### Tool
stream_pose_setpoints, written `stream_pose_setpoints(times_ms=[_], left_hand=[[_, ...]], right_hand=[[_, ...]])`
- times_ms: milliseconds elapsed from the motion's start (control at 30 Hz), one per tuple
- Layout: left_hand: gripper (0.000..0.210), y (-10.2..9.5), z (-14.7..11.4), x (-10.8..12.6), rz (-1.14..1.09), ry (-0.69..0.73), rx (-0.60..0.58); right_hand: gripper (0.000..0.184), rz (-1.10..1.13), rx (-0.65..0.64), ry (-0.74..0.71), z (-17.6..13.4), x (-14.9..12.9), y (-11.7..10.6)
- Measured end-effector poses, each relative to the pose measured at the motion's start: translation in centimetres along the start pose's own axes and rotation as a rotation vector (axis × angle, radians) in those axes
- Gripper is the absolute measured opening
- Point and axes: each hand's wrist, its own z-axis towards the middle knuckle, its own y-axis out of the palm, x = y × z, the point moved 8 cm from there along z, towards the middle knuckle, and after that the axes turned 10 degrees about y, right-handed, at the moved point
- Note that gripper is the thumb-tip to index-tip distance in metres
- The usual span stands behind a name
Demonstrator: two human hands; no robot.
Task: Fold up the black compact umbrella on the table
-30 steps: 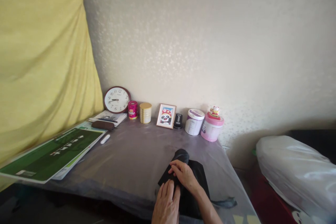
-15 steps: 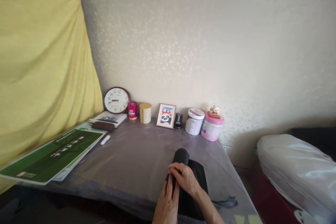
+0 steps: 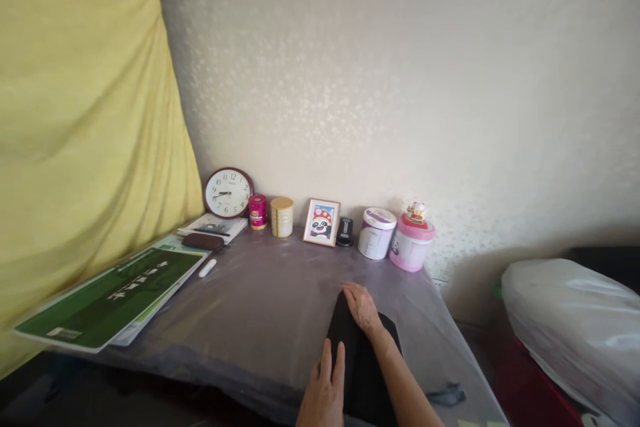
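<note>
A flat black piece that looks like folded cloth (image 3: pixel 357 367) lies near the table's front right part, its far end narrowing. I cannot make out what exactly it is. My right hand (image 3: pixel 361 307) rests on its far end, palm down with the fingers stretched out. Along its near left edge lies my left hand (image 3: pixel 324 383), fingers extended and slightly apart, touching the black piece. Neither hand is wrapped round anything.
A grey covered table (image 3: pixel 250 307) bears green boards (image 3: pixel 110 293) on the left. Along the wall stand a clock (image 3: pixel 229 193), cans, a panda picture frame (image 3: pixel 321 223) and tubs, one topped by a cat figurine (image 3: pixel 416 212). A dark scrap (image 3: pixel 447 395) lies right. Beyond the edge is a white plastic bag (image 3: pixel 565 320).
My right hand has moved away from my left, forward to the black piece's far end. The rolled-up far part now lies flatter. The view has shifted slightly.
</note>
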Motion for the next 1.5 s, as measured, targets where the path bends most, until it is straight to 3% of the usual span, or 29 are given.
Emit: stream_pose_setpoints(times_ms=[100,200,300,433,533,767,1000,1167,1300,1500], left_hand=[[0.089,-0.9,-0.5,0.5,0.001,-0.008,0.006],[0.090,-1.9,-1.3,1.2,0.002,-0.010,-0.020],[0.086,-2.8,-2.0,1.7,0.018,-0.008,-0.010],[0.084,-2.9,-2.4,1.8,0.021,0.013,0.012],[0.085,-2.4,-2.4,1.5,0.006,0.022,0.038],[0.086,-2.3,-2.3,1.6,0.019,0.008,0.039],[0.083,-2.5,-2.5,1.7,0.004,-0.021,-0.001],[0.084,-2.5,-2.5,1.6,0.001,-0.024,-0.007],[0.084,-2.5,-2.5,1.7,0.010,-0.026,-0.014],[0.085,-2.7,-2.4,1.8,0.053,-0.027,0.010]], right_hand=[[0.035,-0.037,0.132,0.160,-0.3,2.8,-2.4],[0.036,-0.058,0.219,0.364,-2.9,6.7,-5.7],[0.033,-0.129,0.152,0.483,-6.1,9.5,-7.4],[0.030,-0.115,0.008,0.525,-8.9,10.3,-7.4],[0.039,-0.002,0.004,0.615,-9.7,10.0,-7.0],[0.041,0.067,0.119,0.582,-9.4,7.8,-7.9],[0.039,0.147,0.095,0.587,-9.1,7.6,-7.6],[0.042,0.390,-0.012,0.556,-8.8,7.0,-7.2],[0.052,0.612,-0.037,0.559,-8.1,5.1,-7.0],[0.048,0.573,0.027,0.468,-5.6,1.1,-6.1]])
